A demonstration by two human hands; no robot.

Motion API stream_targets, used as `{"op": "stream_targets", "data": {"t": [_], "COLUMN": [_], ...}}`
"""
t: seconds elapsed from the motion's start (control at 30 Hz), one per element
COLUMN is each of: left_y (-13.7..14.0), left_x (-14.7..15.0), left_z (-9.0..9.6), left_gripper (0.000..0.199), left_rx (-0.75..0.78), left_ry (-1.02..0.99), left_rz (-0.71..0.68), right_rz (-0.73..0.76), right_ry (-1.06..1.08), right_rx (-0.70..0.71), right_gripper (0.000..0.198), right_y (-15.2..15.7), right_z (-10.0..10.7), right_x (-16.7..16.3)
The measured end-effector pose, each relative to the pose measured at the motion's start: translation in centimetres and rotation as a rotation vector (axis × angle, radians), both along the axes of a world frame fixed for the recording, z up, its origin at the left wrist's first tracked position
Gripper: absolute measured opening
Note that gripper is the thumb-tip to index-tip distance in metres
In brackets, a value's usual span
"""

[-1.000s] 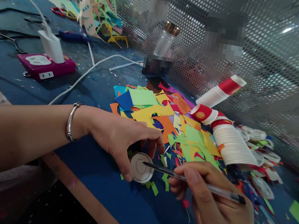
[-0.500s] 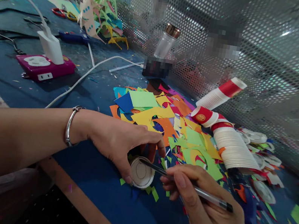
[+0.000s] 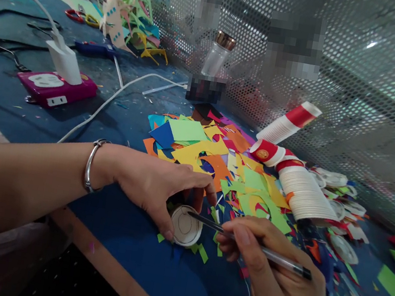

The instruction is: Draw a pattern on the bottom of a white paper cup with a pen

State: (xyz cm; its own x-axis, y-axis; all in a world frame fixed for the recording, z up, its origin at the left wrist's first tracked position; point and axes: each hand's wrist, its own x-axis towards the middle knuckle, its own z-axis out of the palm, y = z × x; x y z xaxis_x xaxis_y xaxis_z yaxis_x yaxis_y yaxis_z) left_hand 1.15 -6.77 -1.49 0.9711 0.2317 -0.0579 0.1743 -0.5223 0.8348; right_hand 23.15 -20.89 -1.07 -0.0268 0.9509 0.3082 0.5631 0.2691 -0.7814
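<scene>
A small white paper cup base (image 3: 187, 229), round with a raised rim, faces up near the table's front edge. My left hand (image 3: 160, 190) grips it, thumb on the near side and fingers curled behind. A curved pen line shows on its white face. In my right hand (image 3: 268, 271) is a pen (image 3: 263, 250) with a clear barrel and black end cap, held in a writing grip. Its tip touches the white face near the upper edge. Small green paper scraps (image 3: 202, 253) lie around the base.
Behind my hands spreads a pile of coloured paper (image 3: 197, 150). Stacked paper cups (image 3: 307, 194) lie to its right, against a perforated metal screen (image 3: 257, 16). At left are a purple power strip (image 3: 56, 89), a white cable (image 3: 102, 102), a blue glue gun (image 3: 95, 49) and scissors (image 3: 75, 15).
The pen tip has shifted very slightly on the white face. The whole view has moved a little; both hands keep their grips.
</scene>
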Motion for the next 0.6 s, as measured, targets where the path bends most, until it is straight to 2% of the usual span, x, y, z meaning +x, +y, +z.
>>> {"op": "stream_targets", "data": {"t": [0.27,0.43,0.6], "left_y": [0.0,-0.03,-0.06], "left_x": [-0.01,-0.03,0.04], "left_z": [-0.05,0.02,-0.07], "left_gripper": [0.075,0.073,0.073], "left_rx": [0.006,0.008,-0.016], "left_ry": [0.005,0.016,-0.007], "left_rz": [0.008,0.012,0.012], "right_rz": [0.09,0.011,-0.002], "right_ry": [-0.047,-0.008,-0.048], "right_rx": [0.034,0.043,0.057], "right_gripper": [0.017,0.017,0.02], "right_y": [0.38,0.05,-0.36], "right_z": [-0.25,-0.13,0.28], "right_x": [0.67,0.27,0.2]}}
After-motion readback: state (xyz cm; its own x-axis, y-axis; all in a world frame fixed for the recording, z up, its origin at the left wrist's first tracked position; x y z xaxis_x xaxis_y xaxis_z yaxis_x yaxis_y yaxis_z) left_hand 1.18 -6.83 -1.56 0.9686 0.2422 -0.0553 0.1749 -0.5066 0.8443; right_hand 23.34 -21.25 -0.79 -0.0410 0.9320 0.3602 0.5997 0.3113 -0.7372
